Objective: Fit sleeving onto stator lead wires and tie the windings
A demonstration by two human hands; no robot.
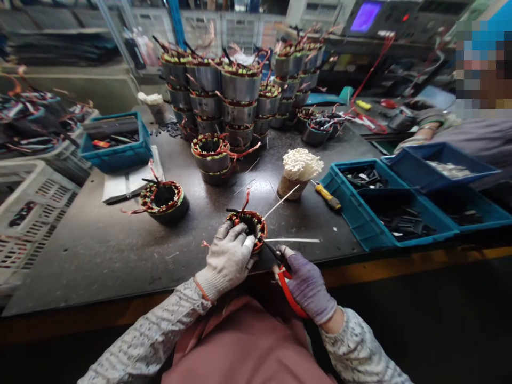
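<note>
A motor stator (261,226) with copper windings lies at the table's near edge. My left hand (228,257), in a white glove, grips it with fingers over the rim and into the bore. In a purple glove, my right hand (308,282) is closed around red-handled pliers (288,296). The dark jaws touch or nearly touch the stator's right side; the exact contact is too small to tell. One thin white strand (282,201) slants up from the winding, and a second white strand (294,240) extends right from beside the jaws.
Another stator (168,205) sits to the left, with stacked stators (240,88) behind. A holder of white sticks (303,168) and a yellow-handled screwdriver (328,197) are near blue bins (452,234). A co-worker's arm (424,133) is at right. White crates (30,213) stand at left.
</note>
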